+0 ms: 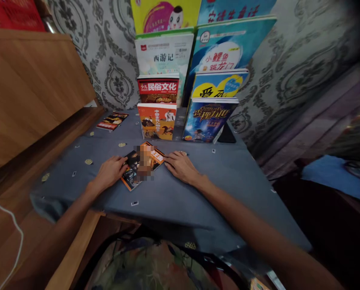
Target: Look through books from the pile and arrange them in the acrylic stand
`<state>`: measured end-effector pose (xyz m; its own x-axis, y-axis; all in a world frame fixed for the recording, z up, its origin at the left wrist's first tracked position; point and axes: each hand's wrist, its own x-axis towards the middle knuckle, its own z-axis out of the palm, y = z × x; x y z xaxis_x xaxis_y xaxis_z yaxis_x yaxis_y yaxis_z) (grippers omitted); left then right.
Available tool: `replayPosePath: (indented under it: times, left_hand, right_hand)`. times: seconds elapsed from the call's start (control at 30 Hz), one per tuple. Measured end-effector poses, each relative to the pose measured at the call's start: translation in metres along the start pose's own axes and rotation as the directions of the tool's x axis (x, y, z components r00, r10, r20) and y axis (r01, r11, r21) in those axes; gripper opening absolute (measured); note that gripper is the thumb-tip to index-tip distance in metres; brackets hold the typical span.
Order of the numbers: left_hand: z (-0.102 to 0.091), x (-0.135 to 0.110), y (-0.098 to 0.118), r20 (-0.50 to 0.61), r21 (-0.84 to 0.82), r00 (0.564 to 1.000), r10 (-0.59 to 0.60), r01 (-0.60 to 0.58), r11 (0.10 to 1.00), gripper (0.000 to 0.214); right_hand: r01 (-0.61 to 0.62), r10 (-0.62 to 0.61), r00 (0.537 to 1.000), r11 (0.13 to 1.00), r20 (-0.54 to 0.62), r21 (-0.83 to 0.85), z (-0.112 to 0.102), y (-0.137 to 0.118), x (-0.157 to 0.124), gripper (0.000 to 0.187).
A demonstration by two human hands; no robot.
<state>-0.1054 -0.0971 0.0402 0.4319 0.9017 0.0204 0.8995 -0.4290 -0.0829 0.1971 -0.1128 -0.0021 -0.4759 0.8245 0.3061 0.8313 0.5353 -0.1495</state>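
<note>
A small book [131, 167] with a dark and orange cover, partly blurred out, lies at a slant on the cloth-covered table in front of me. My left hand [111, 172] is at its left edge, with the fingers closed on that side. At the book's right corner, my right hand [181, 166] rests low over the cloth; its fingers are stretched out and the tips touch the cover's edge. Behind the book stand an orange book [158, 123] and a blue book [206, 121], each at the front of an upright row.
Taller books, including a white one [164, 54] and a teal one [228, 40], rise behind against the patterned curtain [116, 76]. Another small book [112, 121] lies at the back left. A dark flat object [227, 135] is beside the blue book. A wooden cabinet [35, 80] borders the left.
</note>
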Motion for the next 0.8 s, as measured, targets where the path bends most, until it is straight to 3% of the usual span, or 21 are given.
replayPosePath:
  times: [0.2, 0.3, 0.4, 0.67, 0.8]
  left_hand:
    - [-0.005, -0.026, 0.025, -0.048, -0.004, 0.997, 0.059, -0.060, 0.998, 0.041]
    - [0.001, -0.037, 0.029, -0.110, -0.048, 0.975, 0.191, -0.198, 0.979, 0.048]
    - [0.011, -0.046, 0.036, -0.140, -0.071, 0.920, 0.365, -0.378, 0.923, 0.052]
    - [0.020, -0.047, 0.055, -0.233, 0.098, 0.794, 0.561, -0.555, 0.826, 0.039]
    - [0.018, -0.047, 0.052, -0.246, 0.122, 0.764, 0.597, -0.586, 0.801, 0.032]
  right_hand:
    - [-0.166, 0.175, 0.984, 0.971, 0.039, -0.171, 0.006, -0.007, 0.002, 0.041]
    - [-0.208, 0.213, 0.977, 0.963, 0.011, -0.170, 0.012, -0.009, 0.003, 0.041]
    - [-0.242, 0.242, 0.970, 0.960, -0.019, -0.139, 0.017, -0.018, 0.003, 0.042]
    - [-0.080, 0.082, 0.997, 0.993, -0.015, 0.083, 0.018, -0.046, -0.006, 0.038]
    - [-0.047, 0.054, 0.998, 0.985, -0.038, 0.164, 0.017, -0.047, -0.010, 0.035]
